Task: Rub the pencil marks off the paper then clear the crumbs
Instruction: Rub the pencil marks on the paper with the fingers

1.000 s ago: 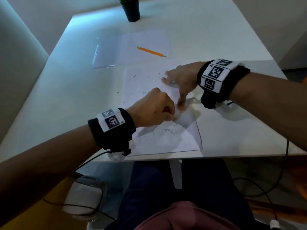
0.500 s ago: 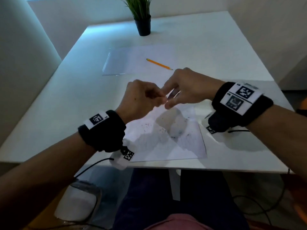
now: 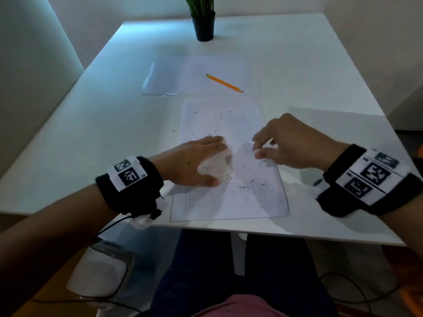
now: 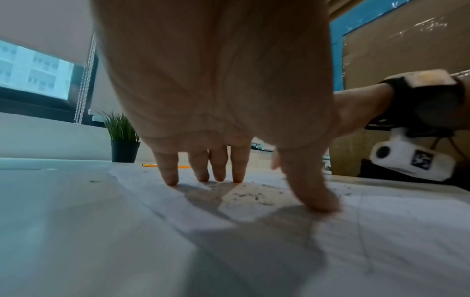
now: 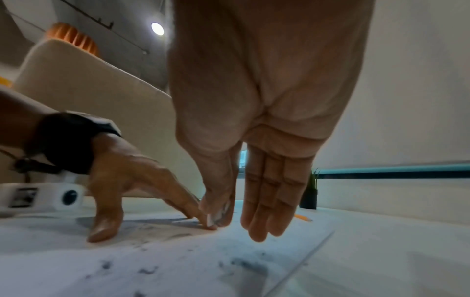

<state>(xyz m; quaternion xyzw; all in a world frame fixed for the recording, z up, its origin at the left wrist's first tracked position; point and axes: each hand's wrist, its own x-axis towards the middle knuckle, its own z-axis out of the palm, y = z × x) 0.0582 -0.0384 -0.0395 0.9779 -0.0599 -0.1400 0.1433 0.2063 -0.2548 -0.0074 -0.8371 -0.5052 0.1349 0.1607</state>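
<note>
A white sheet of paper [image 3: 229, 202] lies near the table's front edge, with faint pencil marks and dark eraser crumbs [image 3: 242, 186] scattered over it. My left hand [image 3: 206, 161] rests on the paper's left half, fingers [image 4: 172, 180] straight and spread, tips pressing the sheet [image 4: 279, 231]. My right hand [image 3: 257, 147] hovers just above the paper's right side. Its thumb and forefinger pinch a small white eraser [image 5: 216, 216]; the other fingers [image 5: 267, 211] hang straight. In the right wrist view the left hand [image 5: 127, 180] is close beside the eraser, over crumbs [image 5: 150, 270].
A yellow pencil [image 3: 224, 83] lies on a clear plastic sleeve [image 3: 183, 76] beyond the paper. A potted plant [image 3: 203, 26] stands at the table's far end. The white table's front edge [image 3: 320, 234] runs just below the paper, above my lap. A chair [image 3: 98, 271] stands lower left.
The left fist was rubbing the paper while the right held it down. Both hands rose and met above the sheet, then parted: the left now lies flat, the right pinches the eraser.
</note>
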